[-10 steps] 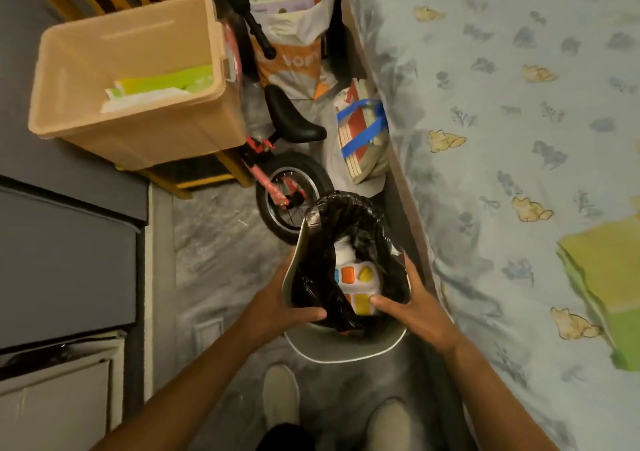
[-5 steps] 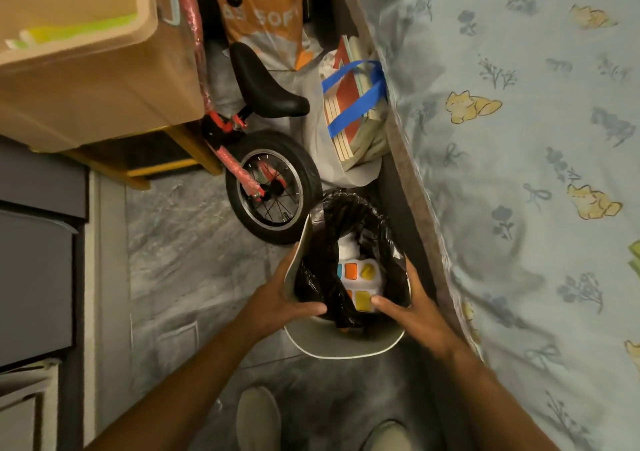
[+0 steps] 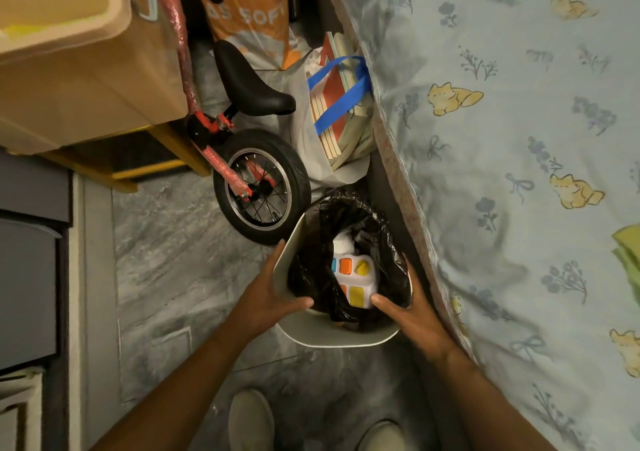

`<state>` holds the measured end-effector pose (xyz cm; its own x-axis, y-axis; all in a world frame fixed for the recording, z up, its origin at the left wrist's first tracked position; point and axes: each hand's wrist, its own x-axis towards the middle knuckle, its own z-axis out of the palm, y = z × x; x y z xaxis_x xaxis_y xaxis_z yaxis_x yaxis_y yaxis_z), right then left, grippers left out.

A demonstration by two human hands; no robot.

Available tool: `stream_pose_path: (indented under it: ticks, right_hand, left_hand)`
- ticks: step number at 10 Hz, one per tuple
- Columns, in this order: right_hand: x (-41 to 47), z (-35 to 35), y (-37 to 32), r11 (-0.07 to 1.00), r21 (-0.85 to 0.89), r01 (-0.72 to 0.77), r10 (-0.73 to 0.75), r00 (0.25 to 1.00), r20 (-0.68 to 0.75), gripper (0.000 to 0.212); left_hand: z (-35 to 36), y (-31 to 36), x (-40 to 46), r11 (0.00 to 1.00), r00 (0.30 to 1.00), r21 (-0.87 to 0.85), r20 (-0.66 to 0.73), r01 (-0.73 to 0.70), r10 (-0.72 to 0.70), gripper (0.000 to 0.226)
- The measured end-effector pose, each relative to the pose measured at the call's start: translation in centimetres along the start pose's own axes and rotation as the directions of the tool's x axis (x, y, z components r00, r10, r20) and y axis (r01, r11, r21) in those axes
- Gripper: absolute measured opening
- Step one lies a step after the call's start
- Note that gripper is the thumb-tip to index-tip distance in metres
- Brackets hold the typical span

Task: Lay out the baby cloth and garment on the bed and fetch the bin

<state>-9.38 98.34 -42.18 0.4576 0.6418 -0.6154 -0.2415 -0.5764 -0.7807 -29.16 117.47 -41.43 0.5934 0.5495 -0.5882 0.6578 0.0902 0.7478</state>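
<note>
A pale grey bin [image 3: 332, 336] with a black liner stands on the floor between my feet and the bed [image 3: 519, 139]. Inside it lies a white toy [image 3: 353, 282] with orange and yellow buttons. My left hand [image 3: 266, 298] grips the bin's left rim, thumb over the edge. My right hand [image 3: 412, 315] grips the right rim, thumb inside against the liner. On the bed's right edge a corner of green cloth [image 3: 628, 253] shows, mostly cut off by the frame.
A small red bicycle [image 3: 256, 160] stands just behind the bin. A bag of books [image 3: 337, 111] leans on the bed side. A tan crate [image 3: 79, 56] sits upper left, grey drawers [image 3: 31, 277] at the left. The floor gap is narrow.
The view has tilted and shifted along the bed over the second; the crate slid toward the upper left. Both hands stay on the bin's rim in the same grip.
</note>
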Motion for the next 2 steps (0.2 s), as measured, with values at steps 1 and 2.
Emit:
stream_pose_path:
  ticks: [1, 2]
  right_hand:
    - [-1.0, 0.3, -1.8, 0.999, -0.033, 0.014, -0.016, 0.998, -0.054, 0.090]
    - [-2.7, 0.9, -4.5, 0.999, -0.044, -0.021, 0.015, 0.993, -0.121, 0.081]
  left_hand:
    - [0.1, 1.1, -0.3, 0.998, 0.998, -0.034, -0.029, 0.051, -0.052, 0.103]
    - [-0.1, 2.5, -1.1, 0.997, 0.996, 0.002, -0.039, 0.079, -0.078, 0.080]
